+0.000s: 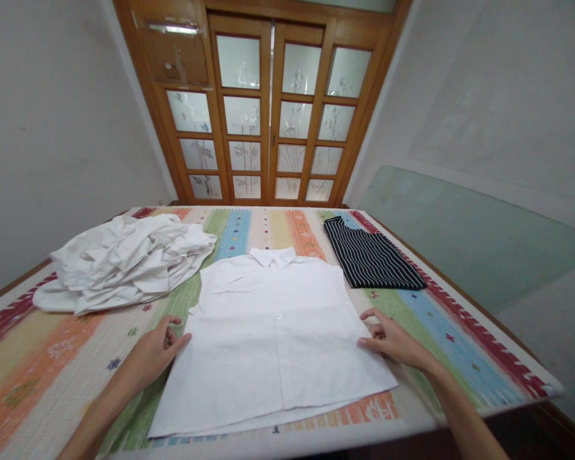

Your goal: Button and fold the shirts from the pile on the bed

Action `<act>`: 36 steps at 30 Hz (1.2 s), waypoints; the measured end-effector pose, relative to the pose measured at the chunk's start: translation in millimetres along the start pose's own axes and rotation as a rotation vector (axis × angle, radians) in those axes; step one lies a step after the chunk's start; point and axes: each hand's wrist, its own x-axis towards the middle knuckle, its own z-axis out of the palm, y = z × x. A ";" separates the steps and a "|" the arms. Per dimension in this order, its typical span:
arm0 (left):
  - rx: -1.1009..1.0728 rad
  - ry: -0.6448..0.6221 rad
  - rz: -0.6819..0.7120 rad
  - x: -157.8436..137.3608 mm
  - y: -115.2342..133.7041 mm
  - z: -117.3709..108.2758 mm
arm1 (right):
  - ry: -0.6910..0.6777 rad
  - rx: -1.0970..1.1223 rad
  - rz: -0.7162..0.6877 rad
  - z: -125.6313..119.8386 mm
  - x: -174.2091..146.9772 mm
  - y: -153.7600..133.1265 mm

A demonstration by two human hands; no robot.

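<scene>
A white collared shirt (239,358) lies flat and front up in the middle of the table, its collar pointing away from me and its hem near the front edge. My left hand (160,348) is at the shirt's left side, thumb tip over the fabric edge, fingers bent and apart from the thumb. On the opposite side, my right hand (386,335) has its thumb and forefinger tips at the right edge, with a gap between them. Neither hand visibly grips the cloth. The shirt's sleeves are out of sight.
A crumpled pile of white clothes (134,262) sits at the left. A folded black garment with white stripes (371,255) lies at the back right. The table has a colourful striped tablecloth (33,377). Wooden glass-paned doors (268,108) stand beyond, with walls at both sides.
</scene>
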 end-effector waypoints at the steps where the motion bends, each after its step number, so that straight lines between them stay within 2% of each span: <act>1: -0.014 -0.004 -0.014 -1.2 -1.0 -0.2 | -0.031 0.036 0.001 -0.4 -2.6 1.1; 5: -0.097 -0.112 -0.041 -3.7 -3.3 -0.5 | -0.097 0.119 -0.029 -3.2 -8.5 2.4; 10: -0.188 -0.256 -0.024 -6.6 -2.2 -2.8 | -0.097 -0.065 -0.134 -9.7 -9.5 -2.5; 14: -0.283 -0.339 0.020 -8.7 2.9 -14.3 | -0.076 -0.021 -0.188 -15.0 -6.9 3.6; 18: -0.401 -0.269 0.001 -1.0 16.0 -28.8 | -0.052 0.205 -0.208 -21.5 3.6 9.7; 20: -0.529 -0.208 -0.063 9.9 23.5 -29.6 | -0.037 0.369 -0.210 -24.7 14.1 4.4; 23: -0.762 -0.090 -0.217 31.0 31.9 -19.5 | 0.022 0.546 -0.172 -27.4 35.8 -13.0; 26: -0.867 -0.009 -0.282 45.5 35.5 -6.1 | 0.079 0.551 -0.099 -27.6 57.5 -28.4; 28: -0.863 -0.064 -0.261 47.2 35.8 -2.7 | 0.076 0.496 -0.058 -27.4 67.6 -32.0; 32: -0.758 -0.294 -0.172 43.5 36.3 -12.6 | 0.048 0.432 -0.002 -28.4 78.3 -29.3; 34: -0.739 -0.306 -0.150 48.4 38.7 -19.2 | 0.079 0.468 -0.001 -28.9 85.1 -28.9; 36: -0.783 -0.219 -0.177 61.0 42.7 -21.5 | 0.137 0.543 -0.001 -28.3 95.6 -31.7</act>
